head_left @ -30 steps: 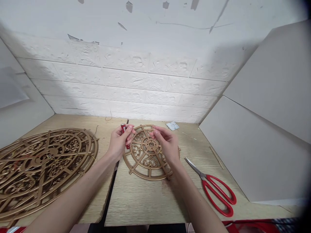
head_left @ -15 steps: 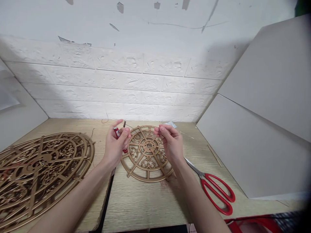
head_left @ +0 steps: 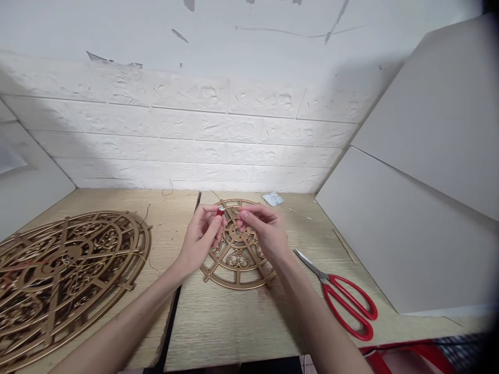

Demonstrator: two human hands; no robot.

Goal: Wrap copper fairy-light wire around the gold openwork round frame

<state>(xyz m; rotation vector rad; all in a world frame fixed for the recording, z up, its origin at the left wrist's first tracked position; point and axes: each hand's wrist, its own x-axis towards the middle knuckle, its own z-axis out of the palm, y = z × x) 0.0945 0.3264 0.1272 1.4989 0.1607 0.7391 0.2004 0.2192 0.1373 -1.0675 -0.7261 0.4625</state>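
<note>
Nearest, at the right of the wooden bench (head_left: 234, 322), lie red-handled scissors (head_left: 343, 301), blades shut. Above the small gold filigree disc (head_left: 234, 259), which lies flat mid-bench, both hands meet. The left hand (head_left: 200, 236) has its grip pinched around a small red lighter (head_left: 220, 211); the right hand (head_left: 262, 228) pinches a thin wire (head_left: 230, 221) just beside the lighter's tip. Well to the left rests a large gold filigree disc (head_left: 66, 270). Farther back, a small white packet (head_left: 273, 198) lies near the white brick-pattern wall (head_left: 218, 140).
</note>
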